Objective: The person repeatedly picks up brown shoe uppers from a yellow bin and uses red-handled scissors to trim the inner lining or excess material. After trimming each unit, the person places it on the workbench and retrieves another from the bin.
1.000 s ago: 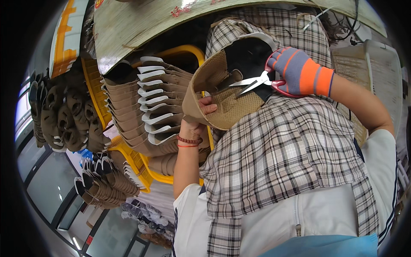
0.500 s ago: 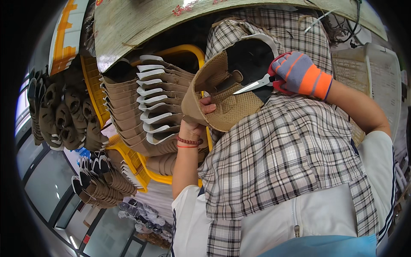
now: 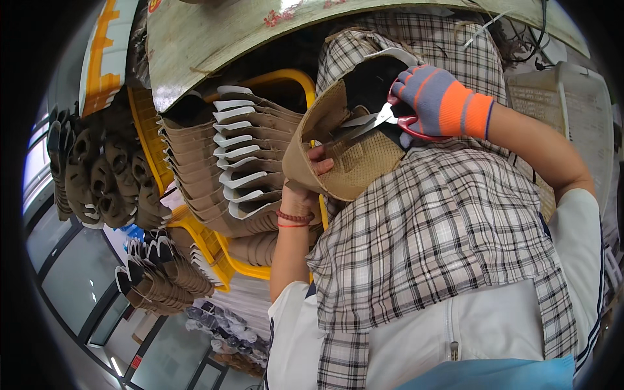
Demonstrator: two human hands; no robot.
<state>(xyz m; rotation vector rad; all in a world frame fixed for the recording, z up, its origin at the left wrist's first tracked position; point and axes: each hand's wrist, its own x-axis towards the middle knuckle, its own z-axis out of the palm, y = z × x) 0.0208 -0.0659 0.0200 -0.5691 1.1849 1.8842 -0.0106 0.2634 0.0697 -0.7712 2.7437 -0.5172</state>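
Note:
My bare left hand [image 3: 318, 161] grips a tan shoe upper [image 3: 374, 172] by its edge, thumb side showing and the other fingers hidden behind the material. The upper is spread over my lap, with mesh lining, a black inner part and a white rim at its far end. In a grey and orange glove, my right hand [image 3: 429, 99] is closed round the red handles of a pair of scissors [image 3: 386, 116]. The blades are parted and reach into the upper, close to my left fingertips. Whether they touch the lining I cannot tell.
Left of my lap, a yellow crate [image 3: 296, 75] holds stacked tan uppers [image 3: 195, 175] with white rims. A wooden table edge [image 3: 227, 52] juts overhead. More brown uppers [image 3: 97, 169] are piled farther left; a pale plastic basket [image 3: 572, 117] stands at right.
My right hand has moved left with the scissors, and the blades have gone from closed to parted, deeper in the upper. My left hand still holds the upper.

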